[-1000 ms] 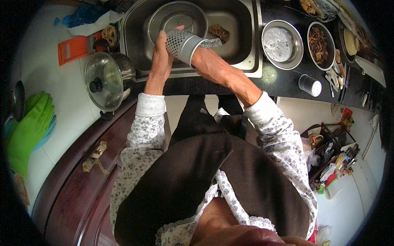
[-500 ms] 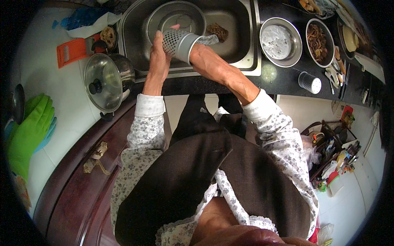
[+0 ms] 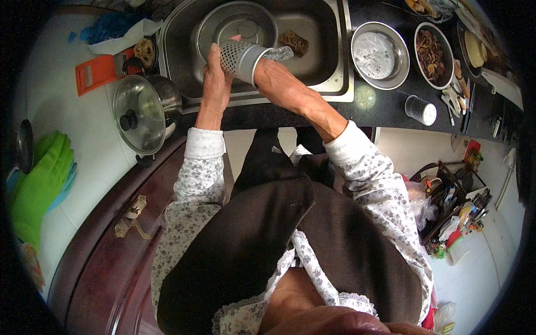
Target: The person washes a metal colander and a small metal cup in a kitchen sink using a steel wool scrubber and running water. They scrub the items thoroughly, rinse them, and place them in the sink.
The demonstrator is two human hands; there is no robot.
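Over the sink [image 3: 318,70], my left hand [image 3: 216,70] grips a grey perforated cylinder [image 3: 237,60], like a utensil holder, tilted on its side. My right hand [image 3: 272,75] reaches into its open end, so its fingers are hidden inside. A shiny, translucent strip [image 3: 279,53] shows beside the cylinder's rim; whether it is water or plastic I cannot tell. Behind the cylinder, a round metal basin [image 3: 268,22] rests in the sink. A brown fibrous clump, like a scrubber [image 3: 293,44], lies on the sink floor right of the basin.
Right of the sink stand a metal bowl of sudsy water [image 3: 382,61] and a bowl of dark food pieces [image 3: 432,58]. A small perforated cup [image 3: 420,110] lies near the counter's front edge. At left are a glass-lidded pot [image 3: 142,114], an orange grater-like tool [image 3: 96,74] and green gloves [image 3: 42,190].
My right hand and forearm have shifted slightly left with the cylinder, whose open end has moved a little leftward. The left hand keeps its grip.
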